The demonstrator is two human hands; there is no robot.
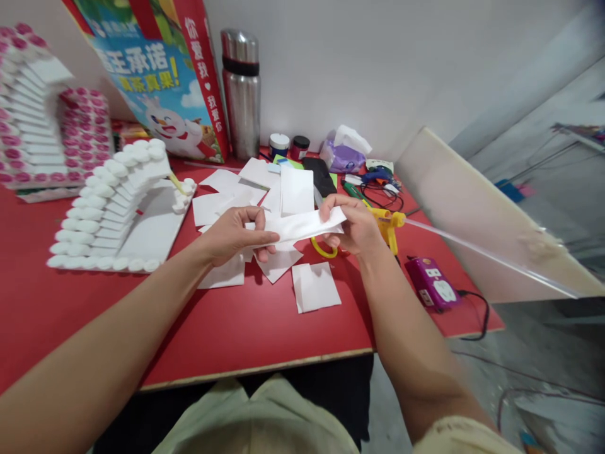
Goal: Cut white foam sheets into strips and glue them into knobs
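Between my two hands, a folded strip of white paper (302, 227) is held above the red table (265, 334). My left hand (236, 234) pinches its left end between thumb and fingers. At the other end, my right hand (352, 226) grips the strip with the thumb on top. Beneath and behind the strip lie several loose white paper pieces (222, 183), some overlapping. One folded white square (316, 287) rests apart, closer to the table's front edge. Yellow scissor handles (324, 250) show partly under my right hand.
A white staircase model (113, 214) stands left, with a pink-and-white one (42, 120) behind it. At the back are a colourful box (161, 82), steel flask (242, 94) and tissue pack (347, 151). On the right are a yellow glue gun (388, 227) and purple power socket (432, 284).
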